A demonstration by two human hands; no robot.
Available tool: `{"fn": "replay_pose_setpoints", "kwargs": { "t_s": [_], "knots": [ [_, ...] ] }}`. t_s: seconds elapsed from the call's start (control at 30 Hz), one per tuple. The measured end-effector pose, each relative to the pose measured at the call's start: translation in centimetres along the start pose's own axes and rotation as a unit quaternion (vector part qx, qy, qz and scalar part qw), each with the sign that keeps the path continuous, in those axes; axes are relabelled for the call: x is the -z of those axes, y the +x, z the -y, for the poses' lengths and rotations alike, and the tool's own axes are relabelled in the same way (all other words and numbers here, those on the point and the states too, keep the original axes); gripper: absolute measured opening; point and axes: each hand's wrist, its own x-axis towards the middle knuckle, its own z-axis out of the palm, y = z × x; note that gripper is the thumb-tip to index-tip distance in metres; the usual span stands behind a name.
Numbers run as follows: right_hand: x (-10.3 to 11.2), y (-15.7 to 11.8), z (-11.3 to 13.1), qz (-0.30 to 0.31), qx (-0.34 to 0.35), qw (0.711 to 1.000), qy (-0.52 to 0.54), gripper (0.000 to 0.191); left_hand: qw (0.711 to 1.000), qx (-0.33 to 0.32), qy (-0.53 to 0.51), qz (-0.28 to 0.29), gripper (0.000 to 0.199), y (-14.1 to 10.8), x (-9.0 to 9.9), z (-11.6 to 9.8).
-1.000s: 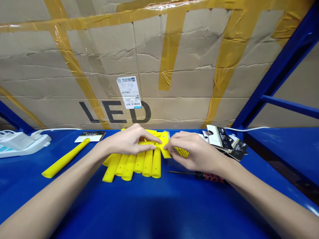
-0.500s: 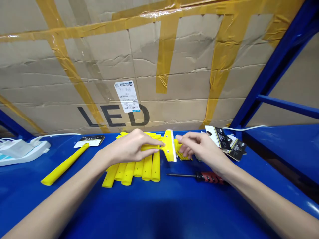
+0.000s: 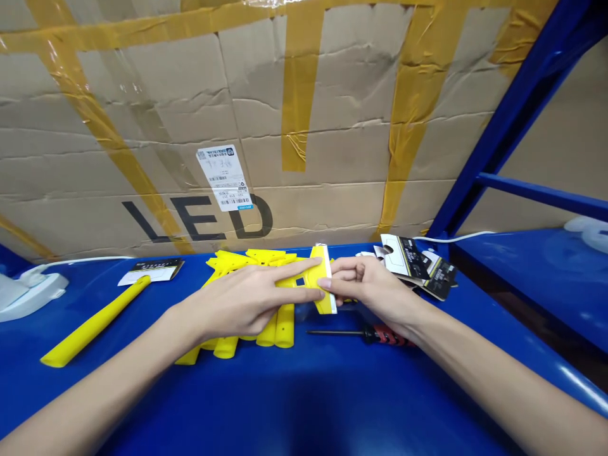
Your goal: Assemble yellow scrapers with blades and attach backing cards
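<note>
A yellow scraper (image 3: 325, 305) with a pale strip along its right edge is held between both hands over the blue surface. My left hand (image 3: 237, 294) grips it from the left, with two digits lying along the head on either side of a small square hole. From the right, my right hand (image 3: 375, 285) pinches the pale edge, thumb on top and fingers curled behind. Under and beyond my left hand lies a pile of yellow scraper handles (image 3: 284, 326), partly covered. A screwdriver (image 3: 339, 332) with a red and black handle lies below my right hand.
At left, a single yellow handle (image 3: 95, 323) touches a black-and-white card (image 3: 156, 269), near a white power strip (image 3: 38, 297). More cards (image 3: 413, 259) lie behind my right hand. A large taped carton (image 3: 351, 164) stands at the back, beside a blue metal frame (image 3: 498, 120).
My right hand has moved left and taken hold of the scraper's edge. My left fingers have slid farther onto its head. The view has shifted slightly to the right.
</note>
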Motion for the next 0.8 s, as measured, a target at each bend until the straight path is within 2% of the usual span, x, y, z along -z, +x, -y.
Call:
{"fn": "replay_pose_setpoints", "kwargs": {
  "t_s": [0.2, 0.3, 0.4, 0.47, 0.5, 0.53, 0.6, 0.67, 0.7, 0.73, 0.8],
  "knots": [
    [0.1, -0.1, 0.2, -0.001, 0.000, 1.000, -0.004, 0.036, 1.000, 0.019, 0.000, 0.005, 0.078, 0.1, 0.1, -0.4],
    [0.4, -0.1, 0.3, 0.003, 0.001, 1.000, 0.001, 0.035, 0.998, 0.046, -0.040, -0.008, 0.081, 0.0, 0.0, -0.5],
    [1.1, 0.0, 0.6, -0.024, 0.020, 0.999, -0.015, 0.035, 0.986, 0.076, -0.132, -0.067, 0.065, -0.1, -0.1, -0.5],
    [1.8, -0.2, 0.8, -0.066, 0.066, 0.989, -0.113, 0.030, 0.956, 0.113, -0.239, -0.131, 0.047, -0.2, 0.0, -0.6],
    [2.1, -0.3, 0.9, -0.081, 0.098, 0.972, -0.196, 0.023, 0.926, 0.139, -0.312, -0.158, 0.040, -0.2, 0.0, -0.7],
    [2.4, -0.5, 0.9, -0.086, 0.129, 0.946, -0.284, 0.015, 0.885, 0.167, -0.398, -0.173, 0.036, -0.3, 0.0, -0.9],
    [2.8, -0.9, 0.7, -0.065, 0.173, 0.882, -0.434, 0.003, 0.774, 0.207, -0.574, -0.170, 0.035, -0.4, -0.1, -1.0],
    [2.9, -1.2, 0.2, -0.032, 0.199, 0.825, -0.527, 0.011, 0.657, 0.220, -0.705, -0.151, 0.040, -0.5, -0.6, -1.0],
    [2.8, -1.3, -0.1, -0.018, 0.208, 0.802, -0.559, 0.012, 0.611, 0.221, -0.746, -0.150, 0.043, -0.6, -0.9, -1.0],
    [2.7, -1.3, -0.4, -0.009, 0.213, 0.783, -0.585, 0.012, 0.575, 0.221, -0.773, -0.154, 0.045, -0.7, -1.2, -0.9],
    [2.4, -1.3, -0.9, 0.008, 0.214, 0.757, -0.617, 0.012, 0.532, 0.223, -0.801, -0.157, 0.046, -0.9, -1.8, -0.7]
  ]
}}
